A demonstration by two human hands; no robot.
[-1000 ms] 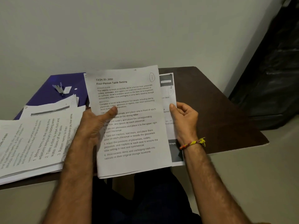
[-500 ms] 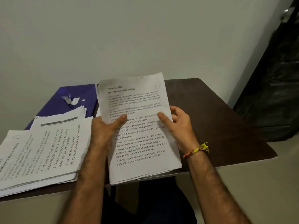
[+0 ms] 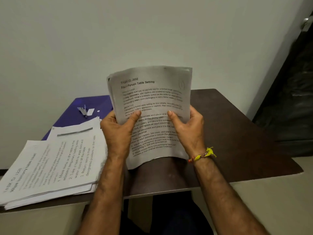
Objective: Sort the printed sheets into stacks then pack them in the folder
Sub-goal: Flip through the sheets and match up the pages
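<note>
I saw the left hand (image 3: 118,131) and right hand (image 3: 188,128) gripping a bundle of sheets (image 3: 152,106) upright on the worktop (image 3: 237,150) (thumbs in front), beside the stacks (image 3: 55,163) and folder (image 3: 94,106).

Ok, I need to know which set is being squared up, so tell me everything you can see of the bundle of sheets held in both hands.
The bundle of sheets is white printed paper, several pages thick, headed "TASK ID: 2692, Four-Person Table Setting" above numbered steps. It stands nearly upright, bowed, its bottom edge on the dark brown table. The left hand and right hand grip its sides, thumbs across the front. A pen mark sits near its top right corner.
</note>
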